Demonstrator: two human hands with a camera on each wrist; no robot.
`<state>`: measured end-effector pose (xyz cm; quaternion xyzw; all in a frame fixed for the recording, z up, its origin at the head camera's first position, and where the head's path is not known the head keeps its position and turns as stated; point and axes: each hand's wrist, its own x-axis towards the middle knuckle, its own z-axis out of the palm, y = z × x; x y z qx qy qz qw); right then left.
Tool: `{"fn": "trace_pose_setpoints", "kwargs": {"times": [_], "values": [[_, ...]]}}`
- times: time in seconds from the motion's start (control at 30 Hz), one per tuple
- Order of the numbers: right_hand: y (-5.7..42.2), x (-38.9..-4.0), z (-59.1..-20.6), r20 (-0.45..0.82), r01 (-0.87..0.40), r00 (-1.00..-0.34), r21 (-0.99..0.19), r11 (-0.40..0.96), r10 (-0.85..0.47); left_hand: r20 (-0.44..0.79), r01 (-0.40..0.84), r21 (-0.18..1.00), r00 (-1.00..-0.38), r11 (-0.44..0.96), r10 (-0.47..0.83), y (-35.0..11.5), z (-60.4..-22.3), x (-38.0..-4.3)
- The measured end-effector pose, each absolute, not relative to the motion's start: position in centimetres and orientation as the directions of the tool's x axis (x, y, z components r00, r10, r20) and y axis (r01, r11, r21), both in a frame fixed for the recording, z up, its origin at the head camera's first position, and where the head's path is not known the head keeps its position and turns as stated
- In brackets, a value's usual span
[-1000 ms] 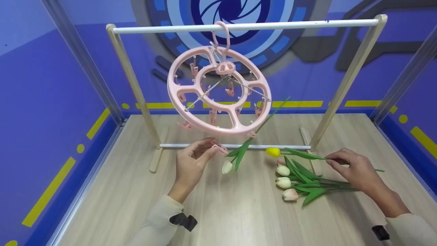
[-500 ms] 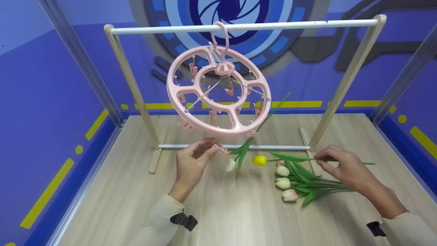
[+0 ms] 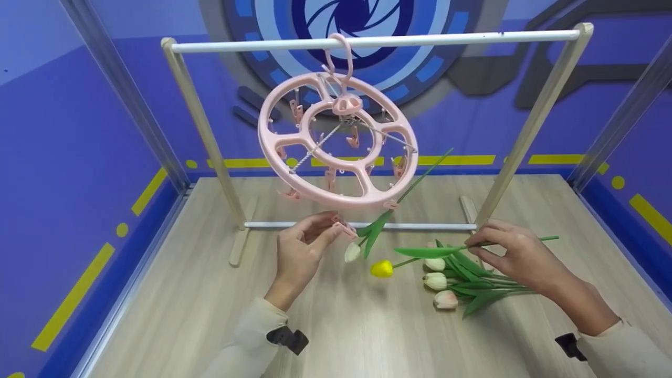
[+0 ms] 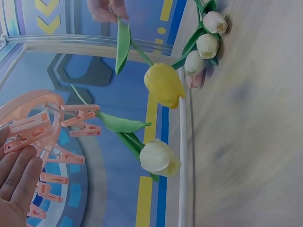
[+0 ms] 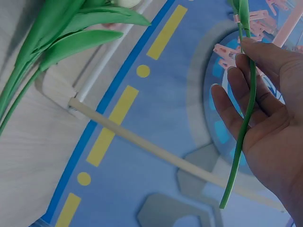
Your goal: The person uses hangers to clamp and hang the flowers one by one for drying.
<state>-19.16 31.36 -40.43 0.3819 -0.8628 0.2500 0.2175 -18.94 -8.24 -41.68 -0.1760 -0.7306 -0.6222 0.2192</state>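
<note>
My left hand (image 3: pixel 300 254) pinches a pink clothespin (image 4: pixel 29 131) below the front rim of a round pink clip hanger (image 3: pixel 336 198). By its stem, my right hand (image 3: pixel 517 254) holds a yellow tulip (image 3: pixel 381 269) between thumb and fingers. The yellow bloom points left, its leaf and head low over the table. Between the hands a white tulip (image 3: pixel 353 252) hangs head down from another clothespin (image 3: pixel 390 204) on the hanger. In the left wrist view the yellow bloom is apart from the pinched clothespin. The right wrist view shows the stem (image 5: pixel 246 123) crossing the palm.
Several white and pinkish tulips (image 3: pixel 436 282) lie in a bunch on the table (image 3: pixel 346 336), under the right hand. A rack with a white top bar (image 3: pixel 420 40) and wooden posts (image 3: pixel 535 126) carries the hanger. More clothespins (image 3: pixel 331 179) dangle beneath it.
My right hand has moved left, bringing the yellow tulip left and lower, its head tipping down. The left hand keeps its pinch on the clothespin, shifting slightly right.
</note>
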Motion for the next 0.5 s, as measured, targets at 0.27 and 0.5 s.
{"fn": "trace_pose_setpoints", "kwargs": {"times": [0.27, 0.5], "values": [[29.6, -19.2, -39.7, 0.548, -0.781, -0.609, -0.286, 0.555, -0.574, 0.546, 0.541, 0.827, -0.838, 0.154, 0.007, -7.8, -41.5, -18.8], [28.1, -19.5, -39.3, 0.578, -0.825, -0.552, -0.271, 0.496, -0.601, 0.548, 0.544, 0.825, -0.836, 0.154, 0.020, -7.2, -41.2, -18.7]]}}
